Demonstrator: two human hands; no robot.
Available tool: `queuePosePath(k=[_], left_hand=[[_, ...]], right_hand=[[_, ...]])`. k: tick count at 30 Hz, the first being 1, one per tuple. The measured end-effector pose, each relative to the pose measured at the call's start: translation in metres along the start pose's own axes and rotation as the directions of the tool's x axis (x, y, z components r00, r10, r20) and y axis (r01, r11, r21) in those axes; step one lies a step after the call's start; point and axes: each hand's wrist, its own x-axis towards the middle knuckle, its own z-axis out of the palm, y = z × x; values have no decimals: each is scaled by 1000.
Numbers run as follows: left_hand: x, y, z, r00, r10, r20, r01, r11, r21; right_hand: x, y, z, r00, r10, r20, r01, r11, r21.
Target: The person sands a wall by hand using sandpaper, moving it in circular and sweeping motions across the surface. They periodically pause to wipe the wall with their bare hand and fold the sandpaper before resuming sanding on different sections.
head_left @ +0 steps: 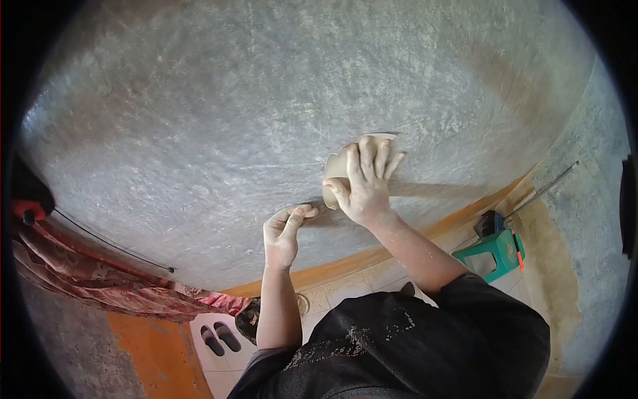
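Observation:
My right hand [367, 183] presses a beige sheet of sandpaper [335, 166] against the grey wall, fingers spread across it and the thumb at its lower left. The sheet is bent, and its left and top edges show past the hand. Lower and to the left, my left hand [284, 234] is closed near the wall, thumb against the curled fingers. Whatever may be between those fingertips is hidden. Pale dust coats both hands and the forearms.
Rough grey wall [199, 120] fills the upper view, with an orange band [332, 268] along its bottom. A green plastic stool [495, 254] stands at right below. Red patterned curtain [100, 279] hangs at left. Slippers [219, 338] lie on the tiled floor.

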Motion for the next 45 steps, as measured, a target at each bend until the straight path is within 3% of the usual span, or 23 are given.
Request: queuePosePath(k=[2, 6, 9, 23, 30, 33, 37, 40, 43, 45], left_hand=[[3, 0, -2, 1000, -1, 2, 1, 1000, 5], [4, -1, 2, 1000, -6, 16, 6, 1000, 1], [3, 1, -1, 1000, -5, 29, 5, 1000, -2], [5, -6, 9, 999, 11, 53, -8, 998, -63], [4, -9, 8, 1000, -8, 20, 9, 999, -50], [5, -10, 13, 1000, -6, 5, 6, 999, -50], [6, -9, 15, 1000, -17, -3, 17, 999, -45], [9, -8, 20, 999, -39, 22, 39, 999, -33], [8, -6, 31, 996, 36, 80, -32, 998, -51], [12, -4, 39, 995, 71, 74, -63, 993, -98]], right_hand=[[15, -4, -4, 995, 98, -2, -97, 992, 83], [42, -10, -7, 988, 80, -132, -66, 992, 111], [0, -5, 5, 996, 81, -28, -78, 990, 116], [29, -27, -13, 966, 244, -84, -209, 930, 302], [26, -27, -13, 961, 256, -103, -207, 916, 343], [17, -23, -10, 971, 236, -38, -216, 934, 284], [9, -13, 0, 968, 233, -93, -181, 904, 388], [26, -28, -6, 952, 297, -71, -250, 891, 379], [9, -9, -3, 977, 183, -112, -130, 920, 370], [11, -8, 0, 971, 214, -105, -157, 905, 395]])
